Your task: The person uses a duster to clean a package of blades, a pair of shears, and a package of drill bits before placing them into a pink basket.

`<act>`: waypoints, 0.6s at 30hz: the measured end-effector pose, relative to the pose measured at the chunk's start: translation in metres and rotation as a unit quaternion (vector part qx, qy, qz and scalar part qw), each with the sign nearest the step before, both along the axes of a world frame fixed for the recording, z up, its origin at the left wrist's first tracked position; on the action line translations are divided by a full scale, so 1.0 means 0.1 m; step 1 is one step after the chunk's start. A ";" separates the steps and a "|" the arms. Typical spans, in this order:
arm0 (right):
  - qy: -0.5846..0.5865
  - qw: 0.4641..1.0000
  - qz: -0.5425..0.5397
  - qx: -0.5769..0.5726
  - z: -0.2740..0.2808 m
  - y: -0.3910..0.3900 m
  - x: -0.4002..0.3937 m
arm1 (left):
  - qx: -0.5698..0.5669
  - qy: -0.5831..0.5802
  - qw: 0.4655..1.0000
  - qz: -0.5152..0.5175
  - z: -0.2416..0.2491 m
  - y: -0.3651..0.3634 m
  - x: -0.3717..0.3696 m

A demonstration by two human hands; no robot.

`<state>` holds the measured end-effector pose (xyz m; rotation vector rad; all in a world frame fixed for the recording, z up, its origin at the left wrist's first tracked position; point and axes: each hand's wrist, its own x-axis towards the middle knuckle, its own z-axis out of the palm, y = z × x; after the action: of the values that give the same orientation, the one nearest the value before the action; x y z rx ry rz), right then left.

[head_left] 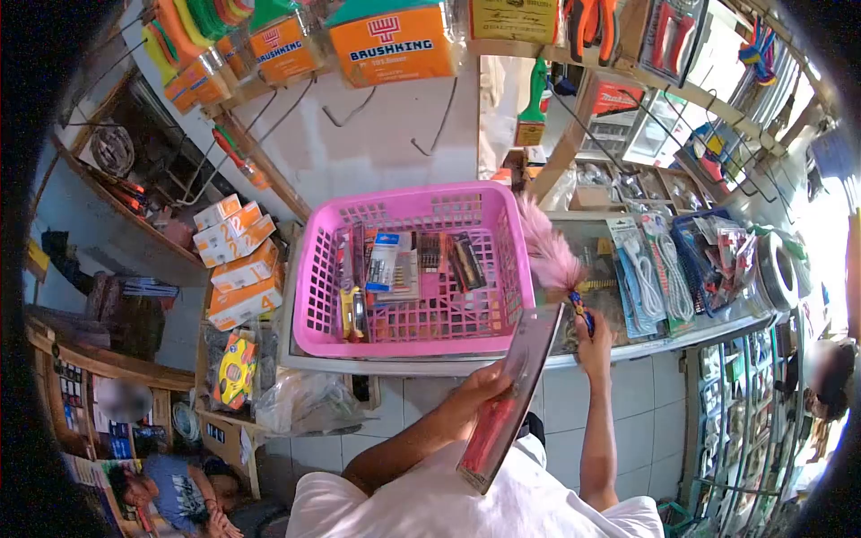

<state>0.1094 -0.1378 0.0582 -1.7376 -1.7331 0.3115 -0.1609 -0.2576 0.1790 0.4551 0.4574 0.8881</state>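
Observation:
My left hand (482, 386) grips a long flat package (513, 403) by its left edge, tilted in front of my chest. Something red shows through the lower end of this package. In my right hand (593, 342) is the dark handle of a feather duster (553, 247), closed fingers around it. The duster's pink feathers point up, beside the right wall of a pink plastic basket (410, 348) on the glass counter. Inside the basket lie a blue-and-white pack (383, 263), a yellow-and-black tool pack (352, 309) and other small packs.
Orange-and-white boxes (240, 251) are stacked left of the basket. Packaged white cables (639, 273) and a tape roll (776, 271) lie on the right of the counter. Metal hooks (439, 125) and brush packs (387, 45) hang above. A person (184, 498) sits at lower left.

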 end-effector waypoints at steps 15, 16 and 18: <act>0.435 0.897 -0.047 -0.060 1.07 -0.83 0.85 | 0.007 -0.194 0.981 -0.020 0.20 0.41 0.08; 0.453 0.890 -0.027 -0.038 1.11 -0.84 0.92 | 0.012 -0.175 0.984 -0.014 0.26 0.55 0.06; 0.501 0.865 -0.003 -0.023 1.15 -0.86 1.09 | 0.011 -0.155 0.988 -0.026 0.30 0.81 0.09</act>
<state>0.2186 -0.2240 0.1731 -1.2147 -0.9355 1.0420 -0.1518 -0.1770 0.2092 0.3404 0.1500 0.8956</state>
